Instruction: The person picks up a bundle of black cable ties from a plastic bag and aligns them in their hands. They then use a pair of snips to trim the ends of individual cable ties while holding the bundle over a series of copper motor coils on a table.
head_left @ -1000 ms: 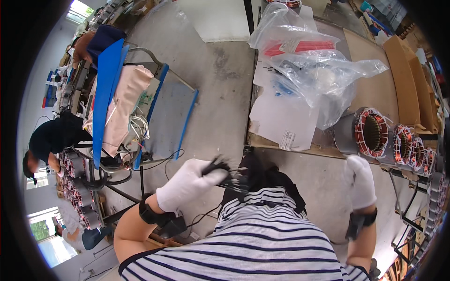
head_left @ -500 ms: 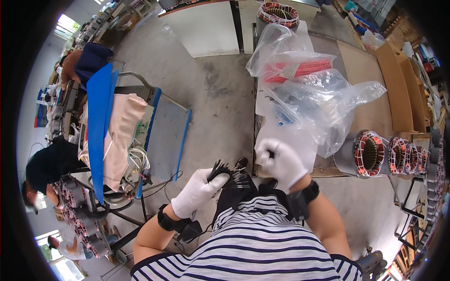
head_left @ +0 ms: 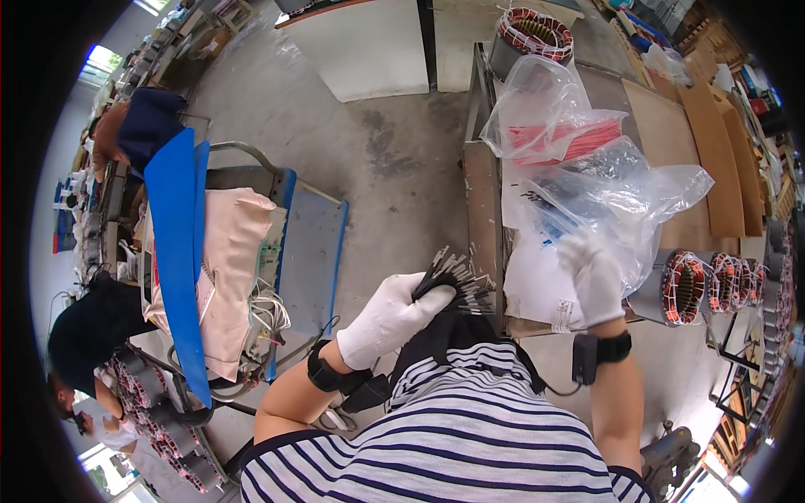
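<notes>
My left hand (head_left: 390, 319) clasps bundle of thin dark strips (head_left: 454, 275). My right hand (head_left: 595, 281) blurs by clear bag (head_left: 622, 189); can't tell its grip.

the tally

one left hand (head_left: 390, 320), one right hand (head_left: 594, 281), two black wrist straps (head_left: 327, 375). one bundle of dark strips (head_left: 438, 285); one bundle of red strips (head_left: 570, 144). at least five wound stators (head_left: 647, 296) on the right. two blue sheets (head_left: 174, 251). at least two co-workers (head_left: 92, 331).
</notes>
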Motion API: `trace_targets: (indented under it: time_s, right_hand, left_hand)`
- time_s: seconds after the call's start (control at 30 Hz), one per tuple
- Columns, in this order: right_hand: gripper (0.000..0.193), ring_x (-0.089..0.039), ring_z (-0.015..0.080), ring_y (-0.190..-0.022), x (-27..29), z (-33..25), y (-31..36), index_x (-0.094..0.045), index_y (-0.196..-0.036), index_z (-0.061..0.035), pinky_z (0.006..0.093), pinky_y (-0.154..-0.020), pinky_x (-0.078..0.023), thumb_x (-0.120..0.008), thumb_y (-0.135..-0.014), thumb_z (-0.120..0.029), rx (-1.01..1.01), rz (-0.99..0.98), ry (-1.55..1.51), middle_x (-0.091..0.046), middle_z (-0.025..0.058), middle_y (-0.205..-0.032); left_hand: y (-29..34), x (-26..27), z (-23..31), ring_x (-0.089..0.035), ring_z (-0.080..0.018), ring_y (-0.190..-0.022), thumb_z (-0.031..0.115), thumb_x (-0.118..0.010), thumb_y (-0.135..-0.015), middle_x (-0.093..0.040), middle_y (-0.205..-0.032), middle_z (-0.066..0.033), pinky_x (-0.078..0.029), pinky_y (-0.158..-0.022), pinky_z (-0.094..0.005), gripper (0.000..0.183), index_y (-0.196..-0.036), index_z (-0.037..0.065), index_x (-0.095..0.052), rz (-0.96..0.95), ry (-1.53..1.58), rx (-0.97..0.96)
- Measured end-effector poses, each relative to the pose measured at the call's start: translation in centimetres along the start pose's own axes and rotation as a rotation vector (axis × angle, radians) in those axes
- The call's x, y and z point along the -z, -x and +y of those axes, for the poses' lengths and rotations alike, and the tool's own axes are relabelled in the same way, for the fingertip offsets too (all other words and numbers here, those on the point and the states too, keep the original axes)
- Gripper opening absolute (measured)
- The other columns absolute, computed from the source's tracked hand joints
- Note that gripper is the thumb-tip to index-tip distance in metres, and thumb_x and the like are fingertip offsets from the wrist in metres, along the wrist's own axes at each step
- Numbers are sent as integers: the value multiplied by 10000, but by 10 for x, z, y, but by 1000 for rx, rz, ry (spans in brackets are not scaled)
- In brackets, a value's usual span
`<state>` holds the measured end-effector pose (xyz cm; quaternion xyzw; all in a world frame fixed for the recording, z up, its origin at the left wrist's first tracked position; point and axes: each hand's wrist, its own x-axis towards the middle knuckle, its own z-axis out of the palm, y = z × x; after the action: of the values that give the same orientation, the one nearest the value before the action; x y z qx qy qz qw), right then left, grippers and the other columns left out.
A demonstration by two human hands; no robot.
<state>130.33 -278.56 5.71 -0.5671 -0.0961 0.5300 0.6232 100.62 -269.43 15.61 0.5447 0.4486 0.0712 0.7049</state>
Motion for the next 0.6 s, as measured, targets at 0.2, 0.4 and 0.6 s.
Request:
trace_targets:
  time_s: [0.2,0.4,0.6]
  right_hand:
    - [352,-614,137,-854,-117,-41,66,-541,-1152,27,245,-692,-530,-575,-895,-210,-348,-430,446,-600,68,-961]
    - [215,-418,50,-495,-148,-17,66,-560,-756,-4,236,-438,-318,-519,-921,-135,-179,-496,690,-452,-32,-576]
    - [223,-505,211,-511,-129,-17,86,-632,-796,-60,341,-481,-386,-541,-932,-211,83,-577,1122,-570,80,-645]
  left_hand:
    - [-27,11,-7,-568,-126,-611,205,-597,-883,-628,-693,-85,-470,-598,-284,214,-956,8,-639,23,-215,-220]
    - [-11,21,-6,-639,-357,-728,299,-625,-842,-638,-773,-187,-510,-604,-413,258,-939,59,-634,109,-593,-413]
    - [9,14,-16,-621,-373,-723,328,-582,-856,-642,-742,-185,-495,-671,-441,277,-888,61,-643,39,-451,-370]
